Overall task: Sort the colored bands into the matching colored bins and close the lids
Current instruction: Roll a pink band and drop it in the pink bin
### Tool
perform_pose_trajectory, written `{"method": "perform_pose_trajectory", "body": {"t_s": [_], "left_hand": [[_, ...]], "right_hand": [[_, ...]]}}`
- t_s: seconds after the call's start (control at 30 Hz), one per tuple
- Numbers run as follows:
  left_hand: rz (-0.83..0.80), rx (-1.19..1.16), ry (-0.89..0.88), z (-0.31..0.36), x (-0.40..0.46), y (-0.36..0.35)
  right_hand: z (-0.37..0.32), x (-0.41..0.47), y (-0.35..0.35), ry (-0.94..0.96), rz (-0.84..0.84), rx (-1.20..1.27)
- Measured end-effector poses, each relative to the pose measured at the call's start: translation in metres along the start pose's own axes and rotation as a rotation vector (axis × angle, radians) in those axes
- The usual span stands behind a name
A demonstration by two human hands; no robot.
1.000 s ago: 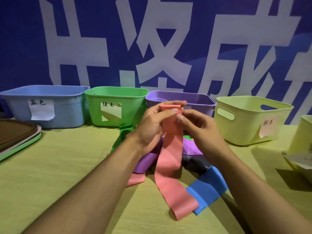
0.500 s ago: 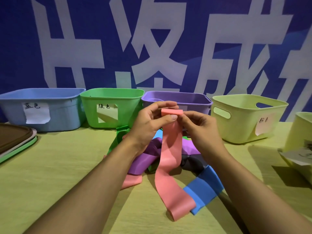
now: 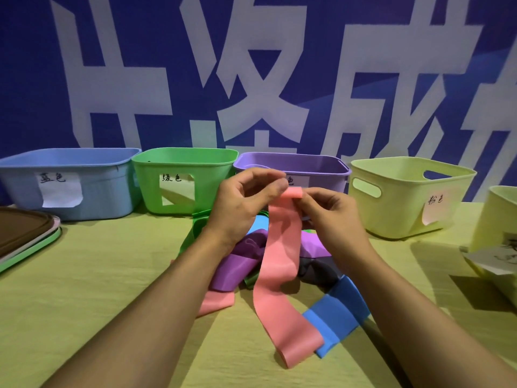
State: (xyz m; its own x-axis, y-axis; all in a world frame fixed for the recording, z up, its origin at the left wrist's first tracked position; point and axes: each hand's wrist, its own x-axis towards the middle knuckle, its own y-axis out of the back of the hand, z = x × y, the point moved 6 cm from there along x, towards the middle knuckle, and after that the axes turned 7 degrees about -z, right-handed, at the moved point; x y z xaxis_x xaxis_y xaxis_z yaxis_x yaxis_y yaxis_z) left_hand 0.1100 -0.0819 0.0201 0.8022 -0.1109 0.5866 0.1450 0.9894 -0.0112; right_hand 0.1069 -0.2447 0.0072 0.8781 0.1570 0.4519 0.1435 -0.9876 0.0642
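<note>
At the far left edge of the table [image 3: 84, 289], stacked lids [image 3: 25, 236] lie flat, brown on top with a green rim beneath. Behind them, along the far side, a row of open bins runs left to right: a blue bin [image 3: 92, 191] and a green bin [image 3: 212, 175], each with a paper label, a purple bin [image 3: 321, 169] partly hidden by the hands, and a pale yellow-green bin [image 3: 400, 208] with a handle slot and a label. A further pale bin [image 3: 500, 219] is cut off at the right edge, a sheet of paper [image 3: 492, 259] leaning at its base. In the centre, the left hand [image 3: 240, 203] and the right hand [image 3: 330, 211] together pinch the top end of a pink band [image 3: 279, 261], held up in front of the purple bin; its upper edge is folded over between thumb and fingertips of both hands. The band hangs down and its lower end trails on the table toward the near side. Beneath the hands lies a heap of bands: a green band [image 3: 195, 228] at the left, a purple band [image 3: 237, 264], a second pink band [image 3: 218, 302], a dark band [image 3: 321, 270], and a blue band [image 3: 338, 312] at the right, lying partly under the hanging pink one. A blue backdrop [image 3: 33, 79] with large white characters fills the far wall.
</note>
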Motion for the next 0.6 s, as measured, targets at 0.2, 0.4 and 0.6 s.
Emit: {"method": "perform_pose_trajectory", "body": {"t_s": [0.2, 0.4, 0.6], "left_hand": [[-0.012, 0.061, -0.023, 0.0010, -0.0005, -0.0018], [-0.055, 0.159, -0.030, -0.0001, -0.0030, -0.0047], [0.017, 0.122, -0.051, 0.0029, -0.0021, -0.0026]], "right_hand": [[0.0009, 0.0003, 0.0000, -0.018, 0.004, -0.003], [0.0009, -0.0004, 0.0016, -0.016, 0.007, -0.009], [0.0022, 0.0006, -0.0026, -0.004, -0.054, -0.021]]}}
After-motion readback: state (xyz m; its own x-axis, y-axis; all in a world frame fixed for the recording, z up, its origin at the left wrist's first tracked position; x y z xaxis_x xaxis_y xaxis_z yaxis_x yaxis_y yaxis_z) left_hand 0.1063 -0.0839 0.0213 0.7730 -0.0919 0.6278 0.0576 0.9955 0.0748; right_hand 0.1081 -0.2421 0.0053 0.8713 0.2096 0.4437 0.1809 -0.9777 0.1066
